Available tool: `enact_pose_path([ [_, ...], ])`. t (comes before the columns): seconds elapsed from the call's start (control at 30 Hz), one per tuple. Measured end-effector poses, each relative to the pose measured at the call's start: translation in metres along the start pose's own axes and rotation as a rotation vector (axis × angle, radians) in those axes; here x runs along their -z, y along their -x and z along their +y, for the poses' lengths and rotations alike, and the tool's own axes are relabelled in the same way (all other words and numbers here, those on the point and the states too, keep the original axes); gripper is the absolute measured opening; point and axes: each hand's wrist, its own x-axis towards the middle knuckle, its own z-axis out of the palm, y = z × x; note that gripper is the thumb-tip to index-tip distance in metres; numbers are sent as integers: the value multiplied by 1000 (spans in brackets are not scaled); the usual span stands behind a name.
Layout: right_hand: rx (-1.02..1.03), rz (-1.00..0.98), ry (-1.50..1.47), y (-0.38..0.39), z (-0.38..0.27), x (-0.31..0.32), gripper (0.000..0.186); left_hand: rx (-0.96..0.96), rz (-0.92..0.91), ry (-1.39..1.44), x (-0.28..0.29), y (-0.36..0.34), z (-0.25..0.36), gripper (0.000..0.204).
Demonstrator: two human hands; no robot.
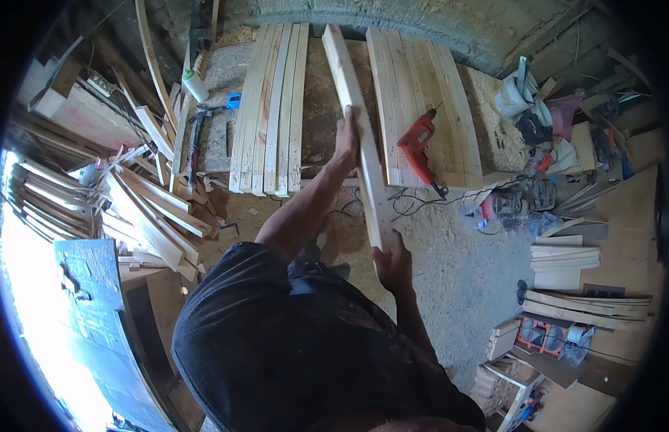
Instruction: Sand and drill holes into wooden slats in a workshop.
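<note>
A long pale wooden batten (369, 187) is held lengthwise between my hands, reaching over the middle of the workbench (333, 72). My left hand (347, 140) grips it partway along, and my right hand (392, 263) holds it by the near end. To the batten's left lies a row of wooden strips (270, 108) on the bench. To its right another row of boards (435, 79) carries an orange corded drill (417, 144), its bit pointing toward the back.
Wood offcuts (154, 216) are piled at left, near a blue panel (86, 302). A bottle (194, 83) and blue tool (234, 101) sit at the bench's left. A white bucket (509, 97), power tools (514, 205), cables and board stacks (565, 255) crowd the right.
</note>
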Motion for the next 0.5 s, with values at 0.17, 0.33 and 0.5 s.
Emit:
enact_pose_path([
  [0.17,-65,-68,83,-34,4,-54,52,-13,-57,0,60,-47,-20,62],
  [0.33,-186,-57,104,-58,4,-80,53,-15,-111,20,81,-70,-20,45],
  [0.5,-170,-18,66,-70,4,-81,51,-16,-152,-14,83,-77,-20,44],
])
